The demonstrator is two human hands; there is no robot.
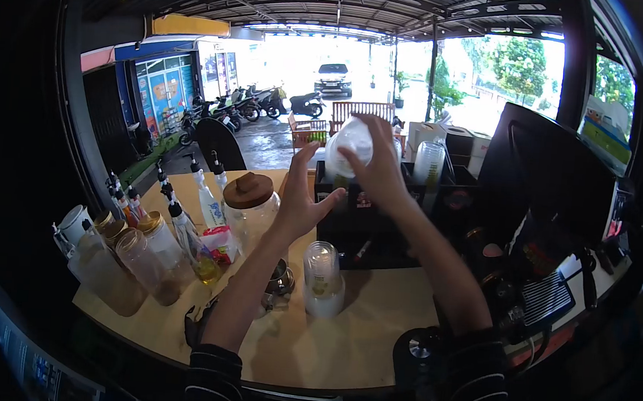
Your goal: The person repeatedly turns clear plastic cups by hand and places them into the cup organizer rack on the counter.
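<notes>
My right hand (377, 174) is raised over the black organizer box (378, 238), its fingers curled around a translucent, rounded plastic item (349, 144) that looks like cups or lids; glare and blur hide its exact kind. Just left of it, my left hand (306, 205) is lifted with thumb and fingers spread, holding nothing. Below both hands, a stack of clear plastic cups (323, 281) stands upside down on the wooden counter (372, 323). Another clear cup stack (429, 163) rises from the right part of the box.
To the left stand pump bottles (206, 196), a glass jar with a wooden lid (251, 195) and several clear jars (142, 262). A small metal cup (280, 278) sits near my left forearm. On the right are a dark monitor (543, 171) and a drip tray (549, 298).
</notes>
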